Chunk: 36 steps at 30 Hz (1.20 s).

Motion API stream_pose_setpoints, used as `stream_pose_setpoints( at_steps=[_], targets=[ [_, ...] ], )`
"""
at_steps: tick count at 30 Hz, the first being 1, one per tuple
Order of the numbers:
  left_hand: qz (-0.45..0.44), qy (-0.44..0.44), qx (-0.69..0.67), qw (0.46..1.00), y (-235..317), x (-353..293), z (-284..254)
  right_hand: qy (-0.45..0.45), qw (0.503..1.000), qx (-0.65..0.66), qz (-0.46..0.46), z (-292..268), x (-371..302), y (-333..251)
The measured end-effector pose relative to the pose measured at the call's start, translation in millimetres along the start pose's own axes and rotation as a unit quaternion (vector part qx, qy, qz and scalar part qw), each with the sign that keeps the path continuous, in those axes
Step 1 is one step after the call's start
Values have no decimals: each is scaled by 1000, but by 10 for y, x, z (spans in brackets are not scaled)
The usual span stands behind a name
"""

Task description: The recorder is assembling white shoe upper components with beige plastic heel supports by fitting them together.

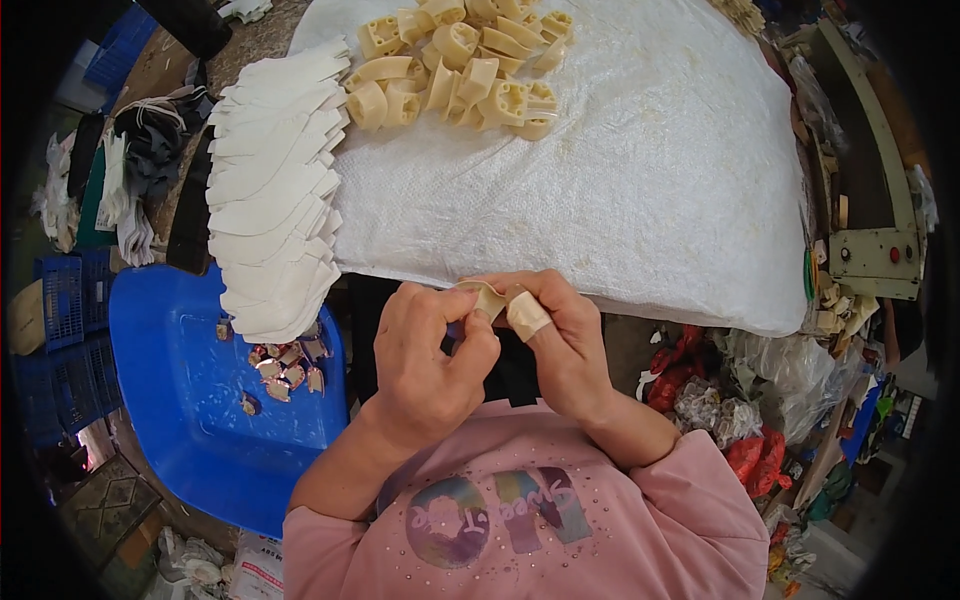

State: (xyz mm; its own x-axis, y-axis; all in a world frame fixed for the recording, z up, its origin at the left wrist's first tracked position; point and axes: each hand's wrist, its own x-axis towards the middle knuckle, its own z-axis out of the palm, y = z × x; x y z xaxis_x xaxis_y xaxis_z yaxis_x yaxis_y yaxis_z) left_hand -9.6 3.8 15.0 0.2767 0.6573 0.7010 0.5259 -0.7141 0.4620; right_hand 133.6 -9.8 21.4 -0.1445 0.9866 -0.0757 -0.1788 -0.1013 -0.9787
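Observation:
In front of my chest, at the near edge of the white-covered table, my left hand [435, 350] and my right hand [562, 340] meet. Between their fingertips they pinch a thin, curved beige piece [486, 299]; its lower part is hidden by my fingers. Beige tape is wrapped round my right thumb. Beyond the hands, a heap of cream moulded shoe heels [455, 75] with hollowed ends lies on the white woven sheet [600, 190]. To the left, a long overlapping row of white cut pieces [275, 190] hangs over the table's near edge.
A blue plastic tub [190, 400] stands at the left below the row, holding several small shiny pieces [285, 368]. Dark cloth strips [150, 140] and blue crates [75, 300] lie further left. At the right are plastic bags [790, 370] and a pale green machine frame [875, 255].

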Motion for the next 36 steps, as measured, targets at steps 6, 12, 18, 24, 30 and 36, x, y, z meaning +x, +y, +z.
stream_pose_setpoints(
  at_steps=[6,12,18,24,30,36],
  targets=[
    [-153,-36,-126,979,-96,-59,-116,-82,987,-140,-15,-136,114,24],
    [-241,-30,-332,911,-101,-162,-118,-194,973,26,126,-337,361,-31],
    [-144,-51,-252,955,-90,-110,-117,-208,967,49,142,-289,409,33],
    [-230,-25,-279,932,-75,-157,-25,-111,987,-27,113,-193,380,131],
    [-392,105,-454,794,-11,-75,-2,-155,980,-73,-100,-300,399,91],
    [-386,95,-442,804,-4,-88,64,-66,965,-173,-187,-110,358,124]
  ],
)
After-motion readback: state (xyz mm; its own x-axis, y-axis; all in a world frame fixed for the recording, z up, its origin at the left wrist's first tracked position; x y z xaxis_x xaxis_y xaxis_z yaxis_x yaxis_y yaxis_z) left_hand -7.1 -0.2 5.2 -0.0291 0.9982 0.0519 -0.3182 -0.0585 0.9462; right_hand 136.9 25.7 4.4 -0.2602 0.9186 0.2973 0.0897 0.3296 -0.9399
